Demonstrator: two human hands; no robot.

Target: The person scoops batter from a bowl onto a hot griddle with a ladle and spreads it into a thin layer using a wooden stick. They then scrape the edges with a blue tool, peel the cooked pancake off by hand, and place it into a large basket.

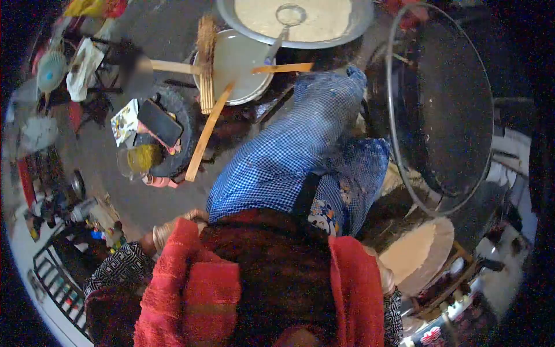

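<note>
My left hand (167, 232) rests by my waist, partly behind the red towel (173, 272) that hangs from my shoulders. Its fingers curl at the edge of the blue checked cloth (266, 162) over my legs; whether they grip anything is hidden. Down at my right side, my right hand (384, 276) shows only as a strip beside the towel, with its fingers out of sight. Nearest to it is a wide bowl (445, 246) with a pale tan content. Ahead, a large metal basin (260, 36) holds creamy batter, and a ladle-like tool (281, 39) with a round head lies over its rim.
A bucket (202, 92) of cloudy liquid carries a stick brush (207, 52) across its rim. Flat wooden strips (211, 130) lie nearby. A phone (160, 122) rests on a round stool (184, 153) at left. A big metal ring (391, 104) surrounds a dark surface at right.
</note>
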